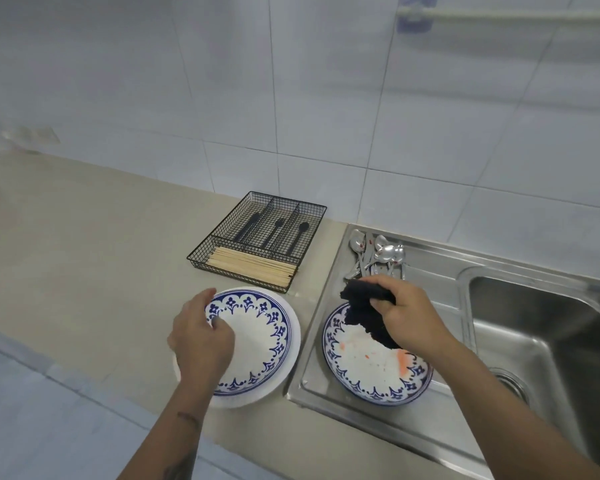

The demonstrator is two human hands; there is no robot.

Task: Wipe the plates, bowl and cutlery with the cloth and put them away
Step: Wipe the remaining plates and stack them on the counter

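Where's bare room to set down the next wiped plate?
Free: the beige counter left of the wire cutlery tray and the clean plate under the left hand. Crowded: the drainboard, with the stained plate, the spoons and the right hand gripping the cloth. The sink basin looks empty.

Black wire organiser tray on beige counter, holding bamboo chopsticks in front section & black utensils in rear slots. Steel sink basin at right w/ drain. White tiled wall behind.
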